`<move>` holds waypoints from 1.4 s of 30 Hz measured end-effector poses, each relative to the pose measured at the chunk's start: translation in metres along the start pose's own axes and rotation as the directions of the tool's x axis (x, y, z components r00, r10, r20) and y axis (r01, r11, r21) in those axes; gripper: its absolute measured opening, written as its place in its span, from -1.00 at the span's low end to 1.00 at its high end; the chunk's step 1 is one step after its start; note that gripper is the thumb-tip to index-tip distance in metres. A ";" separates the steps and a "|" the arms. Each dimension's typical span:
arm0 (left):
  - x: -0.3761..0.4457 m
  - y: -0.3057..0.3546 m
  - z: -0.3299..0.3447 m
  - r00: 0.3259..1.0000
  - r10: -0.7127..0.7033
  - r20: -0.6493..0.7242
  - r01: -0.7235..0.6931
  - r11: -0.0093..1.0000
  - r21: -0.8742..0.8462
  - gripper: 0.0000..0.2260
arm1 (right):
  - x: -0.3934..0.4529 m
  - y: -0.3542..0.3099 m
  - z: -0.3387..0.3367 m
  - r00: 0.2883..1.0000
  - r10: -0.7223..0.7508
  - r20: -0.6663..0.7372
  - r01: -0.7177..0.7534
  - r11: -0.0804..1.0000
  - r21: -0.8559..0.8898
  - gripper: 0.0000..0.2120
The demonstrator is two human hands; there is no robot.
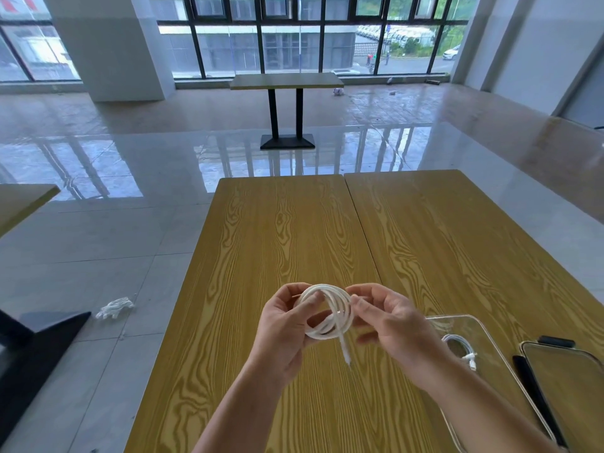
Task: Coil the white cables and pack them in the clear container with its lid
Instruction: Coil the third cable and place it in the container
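A white cable (330, 310) is wound into a small round coil held above the wooden table (281, 230). My left hand (287, 325) grips the coil's left side, thumb across the loops. My right hand (389, 325) pinches the coil's right edge with thumb and fingertips. One cable end with its plug (345, 351) hangs down from the coil. To the right, the clear container (474, 325) lies on the table with a second coiled white cable (462, 349) inside it. The lid (568, 387), with black clips, rests at the far right.
A second wooden table (457, 230) butts against the first on the right. A white glove (115, 308) lies on the tiled floor to the left. A dark table base (36, 351) stands at the left edge, and another table (287, 81) is far off by the windows.
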State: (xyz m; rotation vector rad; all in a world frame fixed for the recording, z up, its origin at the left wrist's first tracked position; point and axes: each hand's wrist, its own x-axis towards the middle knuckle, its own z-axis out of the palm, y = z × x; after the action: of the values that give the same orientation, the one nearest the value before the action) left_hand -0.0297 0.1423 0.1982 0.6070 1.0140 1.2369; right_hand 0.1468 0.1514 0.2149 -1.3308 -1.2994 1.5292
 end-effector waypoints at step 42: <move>0.009 -0.122 0.087 0.924 -0.383 0.009 0.377 0.904 -0.203 -0.78 | -0.046 0.109 -0.104 0.932 0.332 -0.146 -0.172 0.760 0.627 -0.81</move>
State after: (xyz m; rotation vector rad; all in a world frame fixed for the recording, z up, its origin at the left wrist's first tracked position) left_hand 0.1049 0.1307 0.1324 0.2165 0.9635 0.9862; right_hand 0.2677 0.1056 0.1250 -1.2384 -0.4005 1.6970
